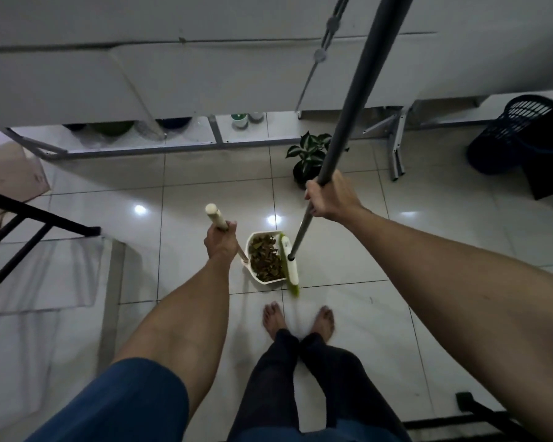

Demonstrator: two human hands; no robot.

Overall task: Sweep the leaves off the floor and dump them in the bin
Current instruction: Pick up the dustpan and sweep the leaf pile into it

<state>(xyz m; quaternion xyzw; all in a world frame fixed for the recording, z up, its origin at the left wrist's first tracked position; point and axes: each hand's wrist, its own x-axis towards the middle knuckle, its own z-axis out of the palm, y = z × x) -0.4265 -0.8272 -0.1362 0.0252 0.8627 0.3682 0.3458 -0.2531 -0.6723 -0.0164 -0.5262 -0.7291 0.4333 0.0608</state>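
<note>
- Two bare feet [297, 323] stand close together on the glossy pale tiled floor [428, 250], toes pointing toward the dustpan.
- The white plastic dustpan [258, 250] sits on the floor just ahead of the feet, holding a heap of dry brown leaves [264, 258].
- The white broom head with green bristles [290, 266] lies along the dustpan's right-hand edge, touching it; the bristle tip is blurred.
- The left hand [221, 242] is curled tight round the cream upright dustpan handle [216, 216], whose rounded top pokes above the fist.
- The right hand [331, 197] is wrapped round the long grey metal broom pole [361, 90], which slants up and away past the top of the view.
- Bare tiles lie to the right of the broom.
- To the left, a black metal frame [39, 218] edges the floor.
- Just beyond the right hand stands a small potted plant with green-and-white leaves [310, 154].
- Farther right, the dark slatted plastic bin [505, 135] stands well apart from the dustpan.
- White folding tables [141, 74] run across the far side, their grey metal legs [396, 148] reaching the floor.
</note>
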